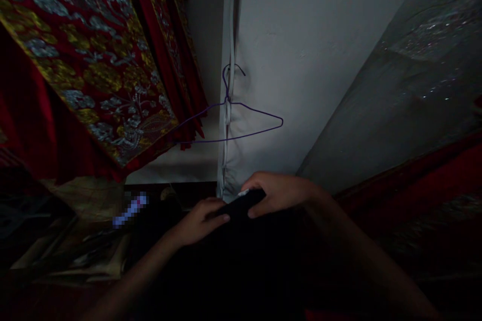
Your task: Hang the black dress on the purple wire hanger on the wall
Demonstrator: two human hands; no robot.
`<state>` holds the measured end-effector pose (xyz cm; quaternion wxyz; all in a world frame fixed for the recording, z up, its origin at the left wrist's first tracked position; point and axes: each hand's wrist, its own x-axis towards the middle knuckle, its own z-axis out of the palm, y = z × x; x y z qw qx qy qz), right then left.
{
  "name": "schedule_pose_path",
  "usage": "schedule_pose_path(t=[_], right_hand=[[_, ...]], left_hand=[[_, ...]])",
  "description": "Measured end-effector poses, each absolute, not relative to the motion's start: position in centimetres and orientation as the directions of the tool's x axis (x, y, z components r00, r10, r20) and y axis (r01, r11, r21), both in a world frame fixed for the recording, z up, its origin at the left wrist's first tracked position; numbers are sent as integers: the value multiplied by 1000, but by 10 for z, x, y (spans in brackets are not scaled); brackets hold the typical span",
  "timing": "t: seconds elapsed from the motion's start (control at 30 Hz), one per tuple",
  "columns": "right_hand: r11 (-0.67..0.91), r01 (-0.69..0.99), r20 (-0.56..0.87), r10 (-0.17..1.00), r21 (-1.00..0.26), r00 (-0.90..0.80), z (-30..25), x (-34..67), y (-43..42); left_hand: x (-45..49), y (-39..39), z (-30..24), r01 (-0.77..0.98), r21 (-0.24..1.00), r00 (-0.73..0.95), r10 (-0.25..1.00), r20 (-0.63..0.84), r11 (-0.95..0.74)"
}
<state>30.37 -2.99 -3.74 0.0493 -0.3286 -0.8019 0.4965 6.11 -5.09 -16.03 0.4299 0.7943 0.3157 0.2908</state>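
My left hand [201, 220] and my right hand [280, 193] meet low in the middle of the view, both closed on a dark garment [241, 205] with a small white tag showing at its top edge. The cloth falls away below into deep shadow, so its shape is hidden. Above the hands, a thin purple wire hanger [241, 125] hangs empty from a white cord [228, 110] against the pale wall.
Red fabrics embroidered in gold and silver [90, 60] hang at the upper left. A grey plastic-covered sheet [406, 85] slants down on the right over red cloth. Dim papers and clutter [86, 256] lie at the lower left.
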Motion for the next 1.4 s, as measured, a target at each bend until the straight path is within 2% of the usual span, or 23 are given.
schedule_pose_path(t=[0.07, 0.13, 0.23, 0.33, 0.4, 0.47, 0.57, 0.67, 0.77, 0.87, 0.97, 1.07, 1.13, 1.27, 1.4], right_hand=[[397, 492, -87, 704, -775, -705, -33, 305, -21], [464, 455, 99, 775, -761, -624, -32, 301, -12], [561, 314, 323, 758, -766, -567, -32, 286, -5], [614, 206, 326, 638, -762, -698, -32, 270, -12], [646, 238, 266, 582, -725, -768, -33, 264, -21], [675, 333, 226, 600, -658, -768, -33, 261, -31], [675, 451, 250, 677, -584, -692, -36, 261, -40], [645, 491, 300, 735, -585, -609, -38, 261, -41], [606, 504, 257, 759, -616, -598, -40, 259, -40], [575, 453, 223, 753, -682, -620, -37, 259, -43], [574, 442, 224, 749, -689, -624, -31, 266, -46], [597, 484, 229, 749, -640, -622, -27, 277, -46], [596, 525, 239, 768, -608, -594, -29, 284, -45], [567, 599, 319, 820, -566, -475, -39, 292, -32], [600, 570, 291, 787, -561, -543, -54, 303, -4]], left_hand=[[50, -44, -155, 322, 821, 550, 799, 243, -471], [40, -41, -141, 343, 814, 497, 826, 267, -470], [34, -43, -123, 299, 840, 474, 834, 281, -453], [34, -43, -123, 236, 860, 476, 825, 305, -453], [34, -38, -132, 225, 853, 463, 822, 331, -470], [34, -30, -145, 251, 837, 377, 845, 379, -487], [38, -14, -160, 348, 815, 123, 884, 450, -463], [46, -1, -162, 411, 831, -2, 911, 412, -375], [59, 5, -153, 371, 874, 52, 947, 318, -314], [74, 1, -146, 238, 910, 233, 930, 285, -339], [85, -8, -151, 147, 967, 521, 847, 104, -210], [85, -19, -165, 179, 982, 704, 704, -90, -53], [80, -25, -173, 200, 980, 750, 645, -146, -11], [66, -35, -182, 333, 940, 729, 611, -310, 79], [45, -40, -188, 510, 857, 728, 568, -383, -76]])
